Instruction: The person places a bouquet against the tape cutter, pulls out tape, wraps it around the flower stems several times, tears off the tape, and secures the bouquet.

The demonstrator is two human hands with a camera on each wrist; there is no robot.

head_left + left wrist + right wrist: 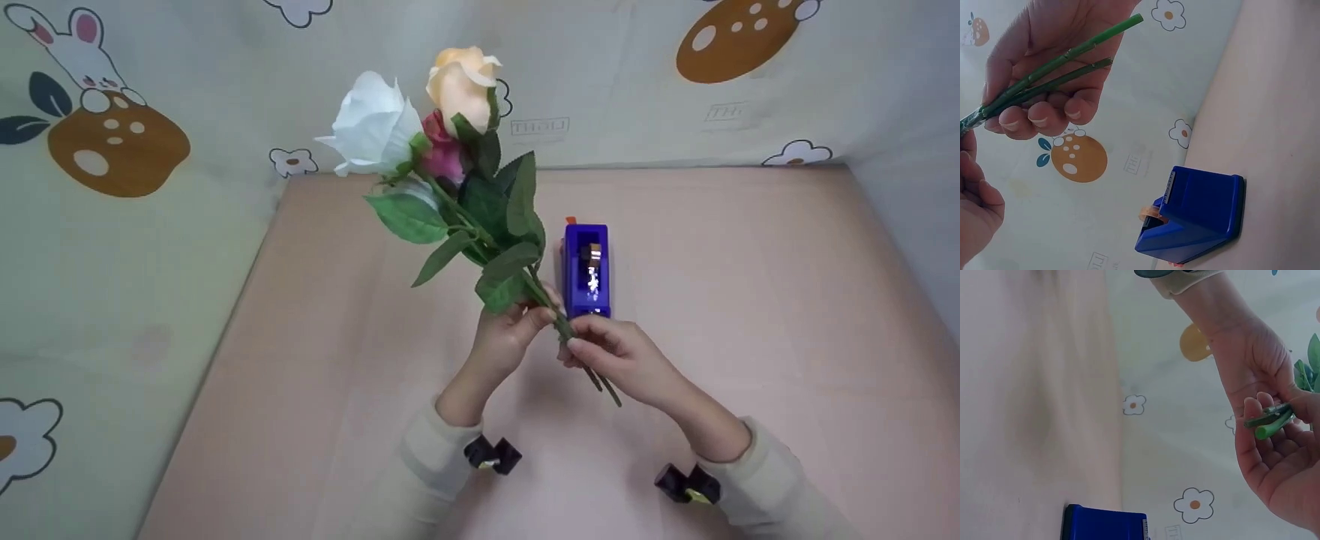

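Observation:
A bunch of three artificial roses stands tilted above the pink table [750,315]: a white rose [369,124], a peach rose [461,79] and a dark pink rose [442,150], with green leaves [491,217]. My left hand [541,311] grips the green stems [592,375] just below the leaves. My right hand [574,349] pinches the same stems a little lower; their cut ends stick out past its fingers [1044,121]. The stem ends [1269,423] show between both hands in the right wrist view. A blue tape dispenser [586,270] stands on the table just behind the hands.
A cartoon-print cloth [112,225] walls the table at the back and on both sides. The tape dispenser [1196,216] has a strip of tape at its cutter. Pink tabletop stretches left and right of the hands.

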